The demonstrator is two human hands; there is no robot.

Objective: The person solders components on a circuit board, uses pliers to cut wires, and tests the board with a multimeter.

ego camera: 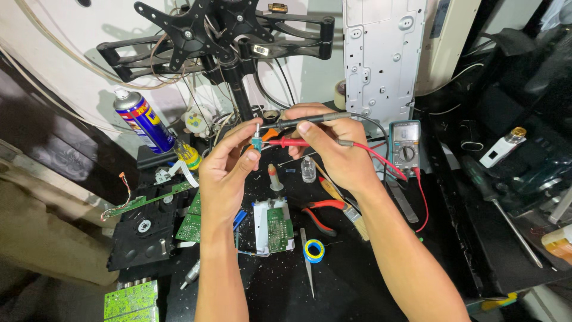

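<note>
Spray can (145,126): blue and yellow body, silver shoulder, white cap; leaning at far left rear of the counter (351,286).
Green circuit boards (192,222): several, lying flat at left, one (131,301) at the lower edge, beside a black disc-drive chassis (143,235).
Left hand (225,170): raised above the counter, thumb and fingers pinched closed on a small component.
Small component (257,142): teal-green body with a thin metal shaft standing upward; held in mid-air between the two hands, above the middle of the counter; its finer detail is too small to tell.
Monitor arm (220,42): black, jointed, with mounting plates, standing behind the hands.
White module with green board (274,226): lying on the counter below the hands.
Tape roll (314,250): small, blue and yellow, flat on the counter, just beside metal tweezers (308,262).
Right hand (333,149): closed around two probes, fingers curled over both.
Black probe (310,120): uppermost, tip pointing left toward the component's shaft.
Red probe (289,143): lower, tip meeting the component's body; red lead (387,164) trails right.
Pliers (322,210): red-handled, lying under the right wrist, beside a small brush (356,220).
Multimeter (405,146): teal case, grey screen, round dial; upright right of the hands, leads plugged in.
Screwdriver (500,209): long, dark handle, lying at far right.
</note>
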